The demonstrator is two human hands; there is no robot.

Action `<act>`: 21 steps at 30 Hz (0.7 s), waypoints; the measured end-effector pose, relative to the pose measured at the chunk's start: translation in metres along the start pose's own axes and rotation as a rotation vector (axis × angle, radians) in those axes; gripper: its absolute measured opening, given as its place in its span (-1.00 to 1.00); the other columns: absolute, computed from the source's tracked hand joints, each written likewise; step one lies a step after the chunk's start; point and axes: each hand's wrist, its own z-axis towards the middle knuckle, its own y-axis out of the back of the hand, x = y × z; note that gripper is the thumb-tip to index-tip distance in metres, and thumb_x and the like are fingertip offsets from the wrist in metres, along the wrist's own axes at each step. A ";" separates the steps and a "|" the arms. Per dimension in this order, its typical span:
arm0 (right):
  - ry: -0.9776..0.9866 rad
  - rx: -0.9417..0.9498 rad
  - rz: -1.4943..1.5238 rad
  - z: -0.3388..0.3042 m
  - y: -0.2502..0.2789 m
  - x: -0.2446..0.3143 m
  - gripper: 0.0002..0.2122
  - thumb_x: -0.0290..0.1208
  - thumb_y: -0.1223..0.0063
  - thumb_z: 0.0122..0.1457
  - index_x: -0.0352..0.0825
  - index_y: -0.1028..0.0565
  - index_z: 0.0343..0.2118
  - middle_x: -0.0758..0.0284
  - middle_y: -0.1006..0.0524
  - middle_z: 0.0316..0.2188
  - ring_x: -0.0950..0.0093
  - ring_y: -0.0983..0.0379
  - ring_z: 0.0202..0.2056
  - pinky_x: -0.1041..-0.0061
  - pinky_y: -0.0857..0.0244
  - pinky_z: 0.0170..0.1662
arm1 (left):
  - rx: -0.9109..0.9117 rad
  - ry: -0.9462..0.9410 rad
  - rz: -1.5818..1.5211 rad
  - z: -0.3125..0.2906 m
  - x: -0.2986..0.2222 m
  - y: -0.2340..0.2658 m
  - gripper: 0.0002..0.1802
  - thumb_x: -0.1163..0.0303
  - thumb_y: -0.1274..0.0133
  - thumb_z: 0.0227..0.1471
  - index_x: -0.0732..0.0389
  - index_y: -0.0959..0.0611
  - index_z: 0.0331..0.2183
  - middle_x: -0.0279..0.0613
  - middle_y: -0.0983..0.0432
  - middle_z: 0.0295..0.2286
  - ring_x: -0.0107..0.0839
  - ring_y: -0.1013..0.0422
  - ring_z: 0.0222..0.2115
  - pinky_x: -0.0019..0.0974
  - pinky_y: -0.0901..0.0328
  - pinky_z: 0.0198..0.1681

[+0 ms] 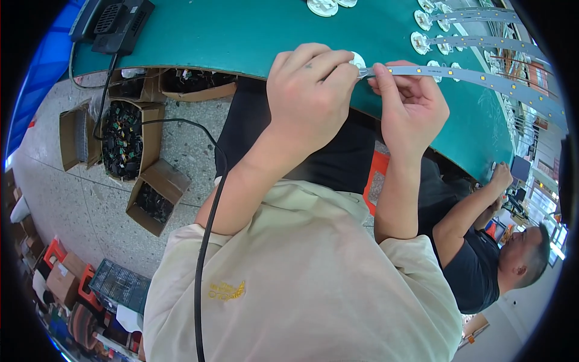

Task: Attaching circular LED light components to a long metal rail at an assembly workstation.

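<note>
Fingers [386, 72] pinch LED strip [476, 77] over green table [241, 36]; speckled floor [90, 205].

You work at a green tabletop [241, 36] with a curved near edge. At its far left corner sits a black device [117, 21], with a black cable [105, 90] dropping from it over the edge. Near the far edge lie white round caps [322, 6]. To your right, more white round parts [420, 42] lie in rows, with long grey light strips [482, 42] running across them toward the right rim.
</note>
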 end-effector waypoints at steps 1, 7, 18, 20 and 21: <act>-0.002 0.000 -0.001 0.000 0.000 0.000 -0.90 -0.67 -0.22 0.10 -0.52 -0.52 -0.33 0.25 -0.62 -0.48 0.57 -0.58 -0.45 0.65 -0.50 -0.34 | -0.007 -0.013 0.009 0.000 0.002 -0.001 -0.89 0.47 -0.21 -0.24 0.11 -0.62 -0.53 -0.45 -0.60 -0.41 -0.39 -0.46 -0.35 -0.30 -0.24 -0.37; 0.037 -0.008 0.016 0.002 0.000 0.004 -0.89 -0.67 -0.22 0.11 -0.53 -0.53 -0.31 0.22 -0.62 -0.47 0.56 -0.59 -0.45 0.64 -0.50 -0.34 | 0.049 0.021 0.014 0.003 0.000 0.001 -0.83 0.47 -0.25 -0.22 0.11 -0.66 -0.43 -0.40 -0.61 -0.39 -0.34 -0.47 -0.35 -0.29 -0.28 -0.34; 0.081 -0.036 0.013 0.003 -0.002 0.005 -0.86 -0.66 -0.24 0.10 -0.54 -0.53 -0.29 0.21 -0.63 -0.47 0.53 -0.60 -0.45 0.63 -0.51 -0.34 | 0.025 0.066 -0.028 0.003 0.001 0.003 -0.88 0.44 -0.20 -0.19 0.10 -0.63 -0.46 -0.46 -0.57 -0.47 -0.41 -0.47 -0.36 -0.31 -0.24 -0.38; 0.074 -0.042 0.027 0.002 -0.005 0.008 -0.86 -0.65 -0.24 0.10 -0.54 -0.53 -0.28 0.20 -0.63 -0.46 0.53 -0.60 -0.46 0.63 -0.51 -0.35 | 0.013 0.030 -0.024 0.002 0.003 0.001 -0.90 0.45 -0.20 -0.20 0.09 -0.63 -0.49 -0.46 -0.58 -0.47 -0.41 -0.47 -0.36 -0.31 -0.24 -0.38; 0.067 -0.051 0.042 0.001 -0.006 0.009 -0.85 -0.64 -0.24 0.10 -0.54 -0.53 -0.28 0.20 -0.63 -0.46 0.53 -0.60 -0.47 0.63 -0.50 -0.35 | 0.012 0.032 -0.023 0.001 0.003 0.001 -0.90 0.45 -0.20 -0.20 0.09 -0.63 -0.49 -0.46 -0.58 -0.47 -0.41 -0.47 -0.36 -0.31 -0.24 -0.38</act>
